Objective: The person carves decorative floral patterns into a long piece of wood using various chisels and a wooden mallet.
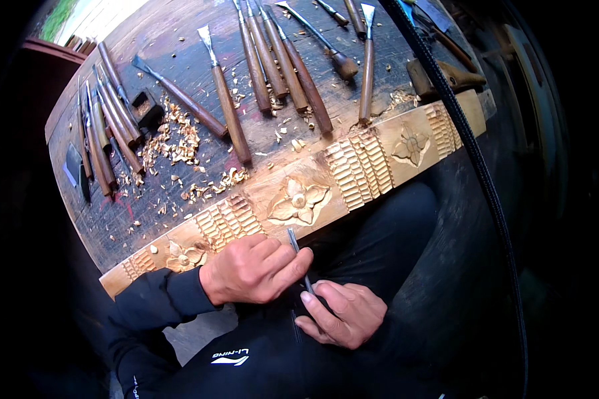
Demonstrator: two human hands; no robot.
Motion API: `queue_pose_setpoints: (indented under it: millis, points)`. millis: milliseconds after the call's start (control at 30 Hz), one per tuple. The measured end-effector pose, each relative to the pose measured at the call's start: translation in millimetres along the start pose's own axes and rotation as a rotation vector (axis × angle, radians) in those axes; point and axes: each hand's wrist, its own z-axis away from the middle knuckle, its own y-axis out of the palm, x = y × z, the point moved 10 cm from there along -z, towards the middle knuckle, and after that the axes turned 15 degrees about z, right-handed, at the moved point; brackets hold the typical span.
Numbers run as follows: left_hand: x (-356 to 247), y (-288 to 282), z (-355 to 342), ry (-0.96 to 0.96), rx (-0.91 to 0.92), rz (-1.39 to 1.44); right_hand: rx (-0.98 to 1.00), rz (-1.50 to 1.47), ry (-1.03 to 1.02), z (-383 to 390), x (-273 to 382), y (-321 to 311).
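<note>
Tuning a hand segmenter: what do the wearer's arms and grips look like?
Left grip and right grip are both bare, ungloved. Left sleeve is long and dark, with a plain cuff at the wrist; the right one's edge is lost in shadow. Dark top carries a white mark.

Slim metal tool (293,240) — aslant, narrow-tipped

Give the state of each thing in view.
Board: carved with flowers, ridged bands
Slim metal tool: held, tip by board's edge
Left hand: closed around the tool
Right hand: curled at its lower end
Wooden-handled tools: lying loose, unheld
Shavings: scattered, partly heaped
Workbench: worn, stained
Black cord: uncoiled
</note>
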Motion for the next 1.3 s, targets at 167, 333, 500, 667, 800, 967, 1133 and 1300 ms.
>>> queue_pose_setpoints:
  millis: [167, 333, 500, 667, 800, 967, 1133, 1300]
  points:
    - [5, -1, 1, -0.020, 0.032, 0.088, -0.221, -0.142, -0.174, -18, 28, -5]
    - [11, -2, 1, -0.054, 0.062, 0.182, -0.347, -0.437, -0.299, -33, 56, 18]
    - [12, -2, -3, -0.034, 0.122, 0.162, -0.342, -0.479, -0.329, -37, 59, 30]
    - [11, -9, 2, -0.038, 0.115, 0.140, -0.369, -0.461, -0.286, -52, 59, 34]
    - [-3, 2, 9, 0.024, 0.009, 0.165, -0.736, -0.432, -0.232, -19, 57, 40]
    - [-13, 6, 21, 0.138, -0.091, 0.275, -0.191, -0.471, -0.414, -50, 62, 28]
    - [-23, -3, 30, 0.188, -0.186, 0.174, -0.006, -0.365, -0.458, -49, 73, 13]
    - [-36, -9, 23, 0.111, -0.264, 0.103, -0.240, -0.240, -0.490, -24, 72, -8]
